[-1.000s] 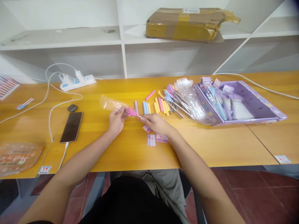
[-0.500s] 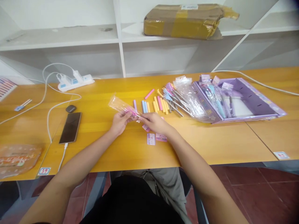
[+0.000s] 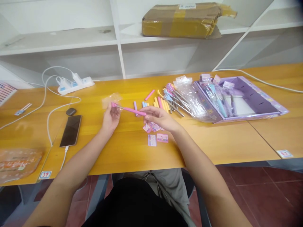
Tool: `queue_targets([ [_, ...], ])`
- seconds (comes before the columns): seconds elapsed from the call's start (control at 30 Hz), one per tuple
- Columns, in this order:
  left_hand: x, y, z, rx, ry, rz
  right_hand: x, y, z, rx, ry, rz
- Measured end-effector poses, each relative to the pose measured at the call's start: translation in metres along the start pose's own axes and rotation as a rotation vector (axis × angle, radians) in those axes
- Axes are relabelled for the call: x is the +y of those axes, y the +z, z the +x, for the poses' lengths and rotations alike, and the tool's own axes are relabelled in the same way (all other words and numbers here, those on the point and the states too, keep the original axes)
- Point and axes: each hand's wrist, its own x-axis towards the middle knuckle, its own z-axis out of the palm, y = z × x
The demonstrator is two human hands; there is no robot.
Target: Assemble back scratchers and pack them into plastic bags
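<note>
A pink pen (image 3: pixel 133 111) with a thin metal section spans the space between my hands. My left hand (image 3: pixel 111 118) is closed around its pink decorated top, together with a clear plastic bag (image 3: pixel 111 100). The fingers of my right hand (image 3: pixel 159 117) pinch the pen's other end. Behind them lie pink, purple, blue and yellow tubes (image 3: pixel 155 101) and a pile of metal-shafted pens (image 3: pixel 174 97). Small printed cards (image 3: pixel 151 140) rest on the table in front of my right hand.
Clear bags (image 3: pixel 201 107) lie beside a purple box (image 3: pixel 258 101) holding packaged pens. A phone (image 3: pixel 71 130), an earbud case (image 3: pixel 71 111) and a power strip (image 3: pixel 75 85) are on the left. A taped carton (image 3: pixel 180 22) sits on the shelf.
My hands have moved apart, the left one going left with the plastic bag. The pink pen now shows stretched between them, and more of the cards are visible.
</note>
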Motion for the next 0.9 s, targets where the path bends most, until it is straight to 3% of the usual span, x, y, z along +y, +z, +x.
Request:
queue_targets([
  [0.37,-0.011,0.002,-0.018,-0.263,-0.115,0.123,0.012,0.004,0.006,0.056,0.007,-0.106],
  [0.63,-0.022,0.006,-0.041,-0.480,-0.187,0.344,0.030,0.017,0.011,0.155,-0.020,-0.374],
  [0.8,-0.029,0.000,-0.041,-0.565,-0.105,0.557,0.041,0.026,0.011,0.171,-0.188,-0.600],
  [0.9,-0.029,-0.001,-0.040,-0.554,-0.063,0.638,0.043,0.029,0.011,0.174,-0.209,-0.709],
])
